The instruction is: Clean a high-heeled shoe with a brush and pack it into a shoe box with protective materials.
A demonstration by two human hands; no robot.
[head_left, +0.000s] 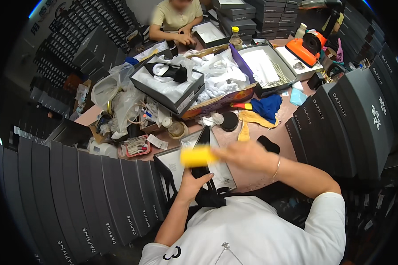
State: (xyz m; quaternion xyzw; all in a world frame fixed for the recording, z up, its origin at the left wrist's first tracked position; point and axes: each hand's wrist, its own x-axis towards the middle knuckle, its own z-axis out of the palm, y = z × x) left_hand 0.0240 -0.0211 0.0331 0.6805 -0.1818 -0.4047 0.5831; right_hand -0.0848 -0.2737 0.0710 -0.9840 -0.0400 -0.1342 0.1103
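Holding: black shoe, yellow tool.
Your left hand: fingers gripping the shoe, likely to steady it; your right hand: fingers closed round the blurred tool.

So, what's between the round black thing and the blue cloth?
In the head view, a yellow cloth lies between the round black thing and the blue cloth.

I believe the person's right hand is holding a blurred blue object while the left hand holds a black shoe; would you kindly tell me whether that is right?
Not quite: the blurred object in the right hand is yellow, not blue, as the head view shows. The left hand does hold a black shoe.
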